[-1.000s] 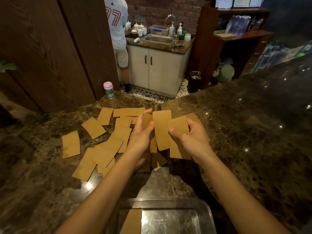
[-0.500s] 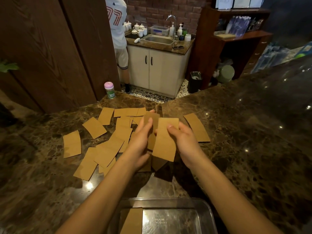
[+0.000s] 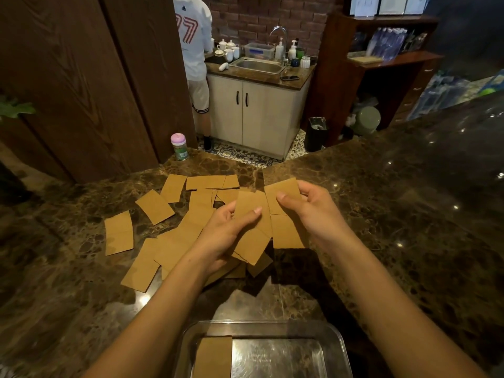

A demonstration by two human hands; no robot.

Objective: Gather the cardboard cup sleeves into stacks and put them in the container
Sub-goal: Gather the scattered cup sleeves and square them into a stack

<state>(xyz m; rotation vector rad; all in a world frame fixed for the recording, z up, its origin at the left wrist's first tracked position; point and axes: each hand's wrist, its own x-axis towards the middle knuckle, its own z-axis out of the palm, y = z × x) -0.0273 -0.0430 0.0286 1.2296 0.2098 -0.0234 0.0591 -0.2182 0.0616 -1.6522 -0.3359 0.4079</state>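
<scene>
**A:** Marble counter (image 3: pixel 381 214), dark brown, running off to the right. What lies on it?

**B:** Loose sleeves (image 3: pixel 154 206), flat and scattered left of centre. I count at least ten. Several overlap, and some are hidden under the left forearm, so I cannot tell the full number.

**A:** And the hands?

**B:** Two, both bare. The left hand (image 3: pixel 226 233) curls its thumb and fingers round a fanned bunch (image 3: pixel 251 241) (at least three edges show). It is held just above the scattered ones. The right hand (image 3: pixel 313 214) pinches a long piece (image 3: pixel 287 233) near its top, thumb in front and fingers behind. A line crosses that piece. It may be a crease or the edge of a second sleeve, and I cannot tell which. Its left edge meets the bunch.

**A:** The container?

**B:** One, clear, at the near edge (image 3: pixel 338 339). A single sleeve (image 3: pixel 215 356) lies flat against its left side.

**A:** Behind?

**B:** One person (image 3: pixel 195 50) stands, back turned, beside one sink (image 3: pixel 257 65). One pink-lidded bottle (image 3: pixel 179 146) stands at the counter's far edge, and one black bin (image 3: pixel 316 133) is on the floor.
</scene>
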